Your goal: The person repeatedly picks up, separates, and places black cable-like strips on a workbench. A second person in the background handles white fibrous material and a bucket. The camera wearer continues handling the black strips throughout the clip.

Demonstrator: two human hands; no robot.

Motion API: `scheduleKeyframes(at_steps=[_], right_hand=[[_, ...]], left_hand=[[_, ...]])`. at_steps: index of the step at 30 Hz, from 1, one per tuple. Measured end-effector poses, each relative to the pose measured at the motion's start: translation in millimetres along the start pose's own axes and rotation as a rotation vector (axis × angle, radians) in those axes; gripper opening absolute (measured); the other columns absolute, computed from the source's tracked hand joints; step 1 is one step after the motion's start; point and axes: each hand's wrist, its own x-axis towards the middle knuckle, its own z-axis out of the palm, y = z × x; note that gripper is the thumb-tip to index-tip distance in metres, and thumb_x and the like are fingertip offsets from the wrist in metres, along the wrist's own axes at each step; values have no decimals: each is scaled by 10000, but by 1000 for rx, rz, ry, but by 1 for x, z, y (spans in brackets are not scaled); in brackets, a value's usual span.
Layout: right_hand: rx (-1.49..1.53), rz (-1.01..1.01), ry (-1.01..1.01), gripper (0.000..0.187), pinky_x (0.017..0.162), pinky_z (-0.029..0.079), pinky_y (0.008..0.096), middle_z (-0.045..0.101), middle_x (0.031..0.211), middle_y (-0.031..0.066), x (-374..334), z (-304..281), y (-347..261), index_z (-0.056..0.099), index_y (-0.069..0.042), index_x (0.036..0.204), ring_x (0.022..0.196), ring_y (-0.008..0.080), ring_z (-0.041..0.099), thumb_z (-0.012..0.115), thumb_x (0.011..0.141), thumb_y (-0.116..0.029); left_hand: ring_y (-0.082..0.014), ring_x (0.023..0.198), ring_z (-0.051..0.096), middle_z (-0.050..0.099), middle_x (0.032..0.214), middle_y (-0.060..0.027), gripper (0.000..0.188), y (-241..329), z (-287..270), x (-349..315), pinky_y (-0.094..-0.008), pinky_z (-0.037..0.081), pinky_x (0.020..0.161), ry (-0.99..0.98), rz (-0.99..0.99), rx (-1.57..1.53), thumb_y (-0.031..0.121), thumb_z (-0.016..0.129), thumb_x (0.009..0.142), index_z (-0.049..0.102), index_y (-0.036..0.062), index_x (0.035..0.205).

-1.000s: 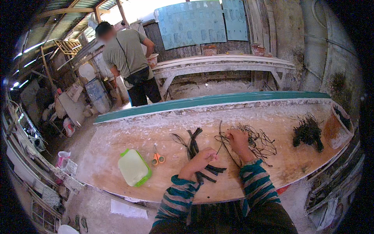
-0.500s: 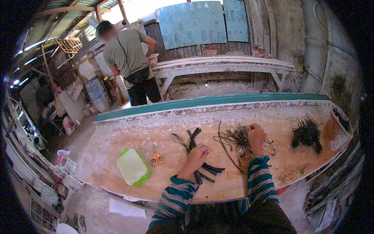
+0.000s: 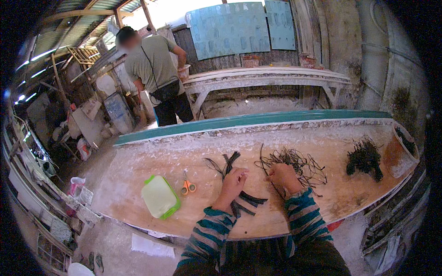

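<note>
— Two hands down on the bench (image 3: 138, 184): my left hand (image 3: 234, 177) is curled over the flat black strips (image 3: 230, 165), fingers half closed.
— And the other?
— My right hand (image 3: 282, 175) is pinched shut on a thin strand of the tangled black cords (image 3: 299, 161). Strips fan out mid-bench; one dark heap (image 3: 364, 158), one orange-handled scissors (image 3: 186, 184), one green-rimmed box (image 3: 159, 196).

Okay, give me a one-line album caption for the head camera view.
Both hands, left hand and right hand, sort black strips on a dusty workbench beside orange-handled scissors.
</note>
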Motion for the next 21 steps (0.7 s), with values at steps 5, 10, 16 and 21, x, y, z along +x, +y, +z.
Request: scheduleKeyframes(at_steps=[5, 10, 16, 21], right_hand=[[-19, -1, 82, 208, 648, 477, 372, 632, 738, 120, 6, 24, 8, 659, -93, 744, 712, 291, 613, 690, 654, -278], [242, -128, 34, 100, 635, 482, 314, 627, 723, 88, 11, 30, 2, 617, -47, 749, 695, 218, 615, 627, 722, -144], [1077, -327, -296, 84, 636, 471, 254, 581, 736, 45, 11, 33, -13, 549, -2, 879, 706, 123, 574, 537, 797, -14], [1096, -245, -256, 151, 646, 465, 246, 590, 742, 47, 14, 19, -2, 563, 20, 938, 704, 122, 575, 569, 800, -39]], left_hand=[[-249, 726, 561, 535, 845, -118, 209, -4, 2, 2, -312, 459, 627, -27, -50, 6, 59, 561, 794, 583, 73, 1001], [-257, 965, 491, 525, 968, -102, 264, -2, 3, 0, -372, 392, 828, 30, 87, 186, 69, 590, 752, 600, 127, 1009], [-245, 1048, 450, 540, 1010, -37, 211, -10, -2, 2, -490, 251, 954, 20, 181, 371, 75, 598, 725, 639, 157, 915], [-250, 939, 526, 569, 946, -35, 186, -28, -13, 8, -516, 258, 926, 93, 81, 331, 50, 557, 751, 642, 130, 895]])
